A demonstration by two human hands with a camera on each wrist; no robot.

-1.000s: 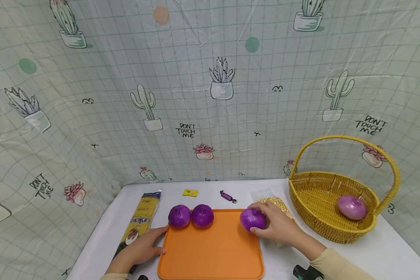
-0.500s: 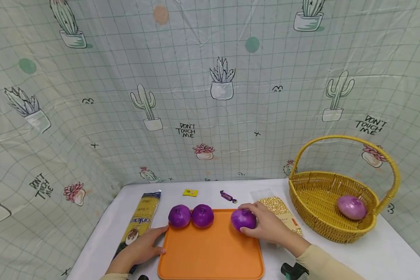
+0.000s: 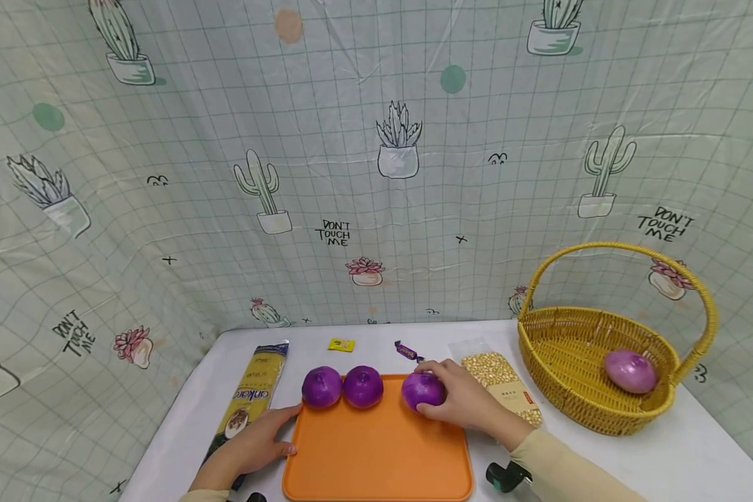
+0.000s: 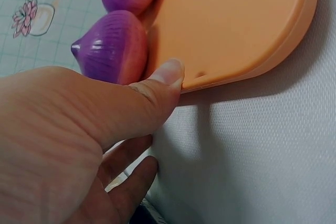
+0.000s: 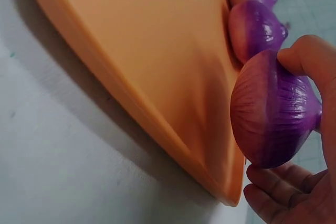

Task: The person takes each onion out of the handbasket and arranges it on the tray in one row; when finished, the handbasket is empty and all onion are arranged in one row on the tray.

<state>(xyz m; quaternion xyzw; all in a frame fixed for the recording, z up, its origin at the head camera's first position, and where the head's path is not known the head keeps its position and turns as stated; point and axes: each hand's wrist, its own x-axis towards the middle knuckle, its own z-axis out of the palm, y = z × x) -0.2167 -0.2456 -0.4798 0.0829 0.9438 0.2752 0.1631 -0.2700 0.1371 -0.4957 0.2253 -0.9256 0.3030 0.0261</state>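
Head view: the right hand (image 3: 467,401) has carried the purple onion (image 3: 423,390) leftward along the far edge of the orange tray (image 3: 376,453) since the earlier pictures, from the tray's right corner, where it hid part of the bag of corn kernels (image 3: 500,385), to a spot near the two onions (image 3: 342,387) lined up at the tray's far left. The bag now shows nearly whole, and the gap between the held onion and the pair has narrowed, though they are still apart. The right hand comes in from the right, forearm in a pale yellow sleeve, fingers and thumb curled round the onion; the right wrist view shows the thumb (image 5: 307,59) on top and the fingers (image 5: 278,182) cupped beneath, and whether the onion touches the tray cannot be told. The left hand (image 3: 257,439) has not moved: it lies flat on the tabletop (image 3: 665,460), fingers relaxed, thumb (image 4: 165,80) pressed against the tray's left rim, beside the noodle packet (image 3: 251,397). A fourth, paler onion (image 3: 630,371) lies in the yellow basket (image 3: 577,390) at the right.
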